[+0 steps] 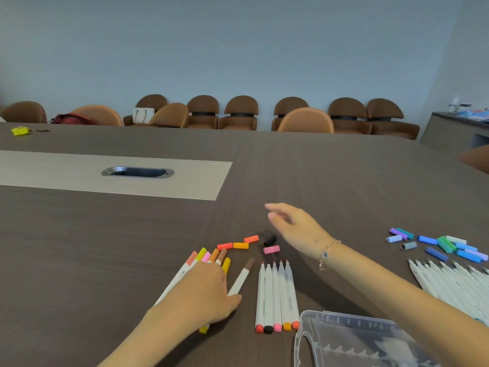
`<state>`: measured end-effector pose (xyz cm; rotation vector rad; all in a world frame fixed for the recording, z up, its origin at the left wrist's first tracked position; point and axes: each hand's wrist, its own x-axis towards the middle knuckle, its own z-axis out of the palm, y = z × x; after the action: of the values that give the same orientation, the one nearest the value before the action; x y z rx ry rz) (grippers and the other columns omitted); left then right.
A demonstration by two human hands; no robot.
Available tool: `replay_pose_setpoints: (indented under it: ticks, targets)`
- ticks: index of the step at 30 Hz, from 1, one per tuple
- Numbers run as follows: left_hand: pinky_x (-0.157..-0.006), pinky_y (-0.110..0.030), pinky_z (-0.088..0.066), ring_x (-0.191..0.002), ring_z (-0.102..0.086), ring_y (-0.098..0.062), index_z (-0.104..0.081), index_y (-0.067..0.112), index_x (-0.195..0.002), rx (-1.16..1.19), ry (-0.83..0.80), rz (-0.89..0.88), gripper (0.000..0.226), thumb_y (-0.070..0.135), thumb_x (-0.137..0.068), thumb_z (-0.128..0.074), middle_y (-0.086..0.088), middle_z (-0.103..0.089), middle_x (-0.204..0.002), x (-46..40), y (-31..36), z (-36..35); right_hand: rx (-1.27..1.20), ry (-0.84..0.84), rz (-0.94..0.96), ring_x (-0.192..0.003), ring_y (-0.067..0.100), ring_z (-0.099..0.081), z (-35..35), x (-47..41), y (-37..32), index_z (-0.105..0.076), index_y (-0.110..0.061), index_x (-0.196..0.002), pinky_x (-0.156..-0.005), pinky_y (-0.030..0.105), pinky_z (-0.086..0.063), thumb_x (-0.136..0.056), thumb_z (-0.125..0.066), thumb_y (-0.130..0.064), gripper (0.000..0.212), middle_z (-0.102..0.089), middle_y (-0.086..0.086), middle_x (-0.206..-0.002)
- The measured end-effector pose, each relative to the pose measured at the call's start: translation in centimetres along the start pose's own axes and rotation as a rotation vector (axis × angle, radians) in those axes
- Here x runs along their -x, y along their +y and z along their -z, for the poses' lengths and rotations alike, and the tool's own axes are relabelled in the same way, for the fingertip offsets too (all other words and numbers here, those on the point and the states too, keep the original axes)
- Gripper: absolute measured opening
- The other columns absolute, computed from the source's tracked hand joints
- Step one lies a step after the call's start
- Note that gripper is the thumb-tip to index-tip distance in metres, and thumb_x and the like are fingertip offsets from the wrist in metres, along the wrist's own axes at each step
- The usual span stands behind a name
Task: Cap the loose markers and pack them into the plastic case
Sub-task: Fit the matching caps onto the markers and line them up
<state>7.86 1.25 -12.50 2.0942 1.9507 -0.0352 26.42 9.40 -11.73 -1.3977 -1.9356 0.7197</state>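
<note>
Dark wood-grain table (105,247), with a pale inset strip carrying a metal cable port (137,172) at far left. Near centre: five uncapped markers (275,295) lying side by side, tips pointing far, coloured end plugs near. Just beyond their tips: loose caps, namely a pink cap (271,249), a black cap (270,240), two red-orange caps (250,238) (225,246) and an orange cap (240,245). Left of the five: a fanned bundle of capped markers (209,256) in warm colours, partly under the left hand (209,295), which lies on them palm down, fingers gently bent over the barrels; its thumb side touches a brown-capped marker (242,278) lying aslant between the bundle and the five. Whether that marker is pinched or merely touched cannot be told. Right hand (291,223), bracelet at the wrist, is raised above the table beyond the caps, fingers loosely spread and holding nothing; it is motion-blurred. Near right: clear plastic case (352,340), lying at the near edge, just beside the plugs of the five markers. Far right: a heap of blue, purple and green caps (436,245), and nearer than it a row of white-barrelled markers (449,284). Far left on the table: a small yellow object (19,131). Beyond the table: brown chairs (240,112) along a grey-blue wall.
</note>
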Motion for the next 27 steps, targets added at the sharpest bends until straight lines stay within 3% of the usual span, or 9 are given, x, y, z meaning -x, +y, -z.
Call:
replay_pose_setpoints:
  ticks: [3, 6, 8, 11, 15, 20, 23, 27]
  targets:
    - [-0.080, -0.020, -0.048, -0.075, -0.056, -0.007, -0.054, 0.019, -0.077, -0.130, 0.041, 0.006, 0.044, 0.061, -0.088, -0.045, 0.008, -0.050, -0.065, 0.0, 0.2, -0.4, 0.143, 0.040, -0.017, -0.128, 0.008, -0.041, 1.5, 0.1, 1.4, -0.054, -0.023, -0.128, -0.097, 0.015, -0.024, -0.099, -0.041, -0.026, 0.032, -0.049, -0.005, -0.134]
    - [-0.070, -0.019, -0.046, -0.069, -0.051, -0.007, -0.046, 0.022, -0.069, -0.187, 0.136, 0.004, 0.049, 0.065, -0.089, -0.038, 0.009, -0.041, -0.060, 0.2, 0.5, -0.7, 0.217, 0.035, -0.019, -0.126, 0.010, -0.042, 2.0, 0.6, 2.8, -0.059, -0.024, -0.120, -0.099, 0.016, -0.026, -0.097, -0.045, -0.024, 0.027, -0.052, -0.003, -0.131]
    - [-0.069, -0.017, -0.044, -0.066, -0.051, -0.006, -0.042, 0.025, -0.062, -0.093, 0.165, -0.033, 0.048, 0.065, -0.088, -0.039, 0.010, -0.045, -0.061, 0.3, 1.2, -1.2, 0.274, -0.002, -0.007, -0.126, 0.011, -0.043, 1.7, 0.4, 3.3, -0.062, -0.025, -0.115, -0.102, 0.020, -0.030, -0.096, -0.047, -0.021, 0.024, -0.054, -0.004, -0.130]
    - [-0.063, -0.014, -0.040, -0.070, -0.053, -0.005, -0.047, 0.030, -0.072, 0.141, 0.128, -0.063, 0.035, 0.063, -0.083, -0.050, 0.012, -0.054, -0.070, 0.8, 2.4, -2.3, 0.360, -0.080, 0.052, -0.126, 0.014, -0.042, 0.6, -0.5, 3.1, -0.065, -0.025, -0.110, -0.106, 0.026, -0.032, -0.096, -0.048, -0.017, 0.024, -0.055, -0.003, -0.128]
    - [-0.059, -0.016, -0.037, -0.073, -0.054, -0.006, -0.049, 0.031, -0.076, 0.156, 0.183, -0.078, 0.029, 0.060, -0.081, -0.053, 0.012, -0.058, -0.076, 0.8, 2.3, -2.7, 0.367, -0.139, 0.143, -0.127, 0.014, -0.037, -1.4, -2.1, 1.9, -0.066, -0.021, -0.113, -0.107, 0.028, -0.031, -0.096, -0.047, -0.013, 0.027, -0.055, -0.001, -0.129]
    - [-0.066, -0.016, -0.045, -0.078, -0.059, -0.007, -0.062, 0.028, -0.087, 0.191, 0.055, -0.058, 0.023, 0.050, -0.084, -0.056, 0.008, -0.066, -0.085, 0.4, 1.5, -2.5, 0.326, -0.170, 0.164, -0.128, 0.016, -0.041, -3.9, -3.7, 0.9, -0.066, -0.023, -0.111, -0.105, 0.025, -0.033, -0.096, -0.049, -0.015, 0.024, -0.052, -0.001, -0.134]
    - [-0.065, -0.014, -0.043, -0.077, -0.060, -0.006, -0.067, 0.025, -0.085, 0.254, -0.008, -0.024, 0.024, 0.047, -0.085, -0.058, 0.003, -0.069, -0.088, -0.1, 1.3, -2.4, 0.361, -0.232, 0.185, -0.129, 0.016, -0.041, -4.7, -4.8, 0.6, -0.067, -0.022, -0.112, -0.108, 0.031, -0.033, -0.095, -0.051, -0.019, 0.023, -0.054, -0.002, -0.133]
    - [-0.060, -0.012, -0.038, -0.072, -0.056, -0.004, -0.066, 0.026, -0.078, 0.300, -0.101, 0.043, 0.026, 0.049, -0.086, -0.059, 0.007, -0.061, -0.074, -0.6, 1.5, -2.3, 0.360, -0.341, 0.202, -0.124, 0.015, -0.048, -5.7, -6.2, -0.1, -0.067, -0.019, -0.115, -0.108, 0.035, -0.035, -0.092, -0.057, -0.026, 0.026, -0.060, -0.001, -0.128]
